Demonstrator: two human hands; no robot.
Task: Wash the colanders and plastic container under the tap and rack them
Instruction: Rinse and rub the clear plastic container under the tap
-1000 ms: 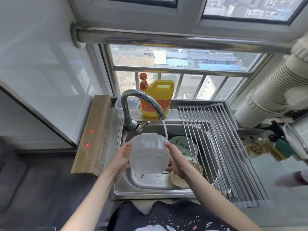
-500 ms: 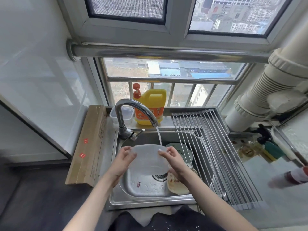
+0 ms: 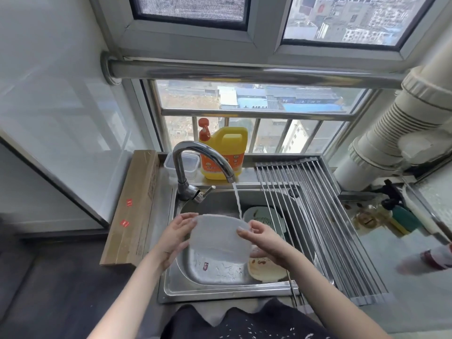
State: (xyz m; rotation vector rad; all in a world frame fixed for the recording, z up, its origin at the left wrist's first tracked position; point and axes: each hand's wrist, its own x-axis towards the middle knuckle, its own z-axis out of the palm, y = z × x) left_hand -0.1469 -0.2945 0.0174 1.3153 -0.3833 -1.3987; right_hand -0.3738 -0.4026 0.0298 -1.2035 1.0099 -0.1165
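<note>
— What's changed with the plastic container?

— It has tipped further, its far rim now meeting the tap stream over the sink. I can't tell what it holds.

— The hands?

— The left hand cups its left side, fingers curled on the rim; the right hand pinches the right edge.

— Around it?

— A green colander and a beige dish lie in the basin under the roll-up rack. A yellow detergent jug and a clear lidded box stand behind the tap.

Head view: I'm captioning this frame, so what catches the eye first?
Two hands, left hand and right hand, hold a translucent plastic container over the sink, under the running tap. Behind it, a yellow detergent jug stands on the windowsill.
</note>
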